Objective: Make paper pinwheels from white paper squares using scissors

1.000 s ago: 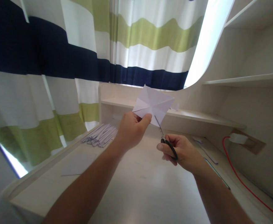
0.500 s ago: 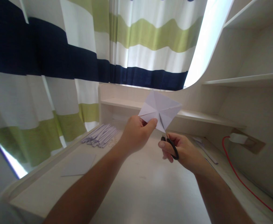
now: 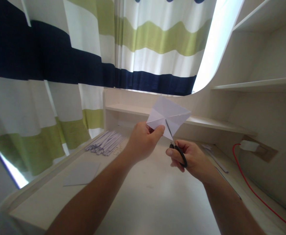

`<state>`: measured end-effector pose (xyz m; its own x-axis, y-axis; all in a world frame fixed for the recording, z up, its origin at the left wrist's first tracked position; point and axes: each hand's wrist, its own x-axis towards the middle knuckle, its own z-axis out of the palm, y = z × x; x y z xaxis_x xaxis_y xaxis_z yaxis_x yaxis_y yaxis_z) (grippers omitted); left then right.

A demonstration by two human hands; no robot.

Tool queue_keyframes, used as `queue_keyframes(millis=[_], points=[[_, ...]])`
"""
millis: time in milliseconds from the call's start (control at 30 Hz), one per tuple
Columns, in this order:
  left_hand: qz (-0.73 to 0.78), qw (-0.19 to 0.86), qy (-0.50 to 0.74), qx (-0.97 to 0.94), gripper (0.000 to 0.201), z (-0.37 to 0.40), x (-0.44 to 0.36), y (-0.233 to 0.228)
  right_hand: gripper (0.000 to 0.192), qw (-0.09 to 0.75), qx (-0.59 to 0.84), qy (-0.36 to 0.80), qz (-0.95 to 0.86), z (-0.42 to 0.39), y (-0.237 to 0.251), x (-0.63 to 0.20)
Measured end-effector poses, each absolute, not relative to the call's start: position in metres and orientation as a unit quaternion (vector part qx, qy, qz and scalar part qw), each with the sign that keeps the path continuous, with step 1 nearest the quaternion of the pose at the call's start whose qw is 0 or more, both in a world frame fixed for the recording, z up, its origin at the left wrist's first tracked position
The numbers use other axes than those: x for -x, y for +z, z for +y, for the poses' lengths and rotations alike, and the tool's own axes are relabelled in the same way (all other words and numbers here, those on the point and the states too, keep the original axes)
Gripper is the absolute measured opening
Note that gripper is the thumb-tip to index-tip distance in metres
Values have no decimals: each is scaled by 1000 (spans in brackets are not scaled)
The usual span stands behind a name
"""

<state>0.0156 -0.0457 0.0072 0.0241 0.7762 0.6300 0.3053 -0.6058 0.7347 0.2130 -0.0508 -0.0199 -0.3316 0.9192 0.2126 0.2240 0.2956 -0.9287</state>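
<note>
Fingers (image 3: 157, 130) of the left hand (image 3: 141, 142) pinch the near corner of a creased white paper square (image 3: 168, 116), held up in the air above the bench (image 3: 152, 195), while the right hand (image 3: 191, 158) is closed through the black loops of a pair of scissors (image 3: 175, 147) whose blades run up into the paper's lower edge (how far apart the blades stand cannot be told). With the sheet gripped at one corner only, it could probably swing or buckle under the blades, and the cut could wander off the crease or come close to the left thumb just beside it. On the bench lie a flat grey sheet (image 3: 81, 173) and a heap of paper strips (image 3: 106, 143), well apart from the hands; a red cable (image 3: 252, 189) trails along the right side; none of them stands between the hands.
</note>
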Motion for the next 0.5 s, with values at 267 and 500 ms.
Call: queue_keyframes(millis=[267,500], points=[[399,206,573,-685,45,-45,-15,7,45,411,427,408,-694,-49,-20,-213],[391,204,574,-691,47,-44,-14,7,45,410,434,405,-693,-51,-20,-214]])
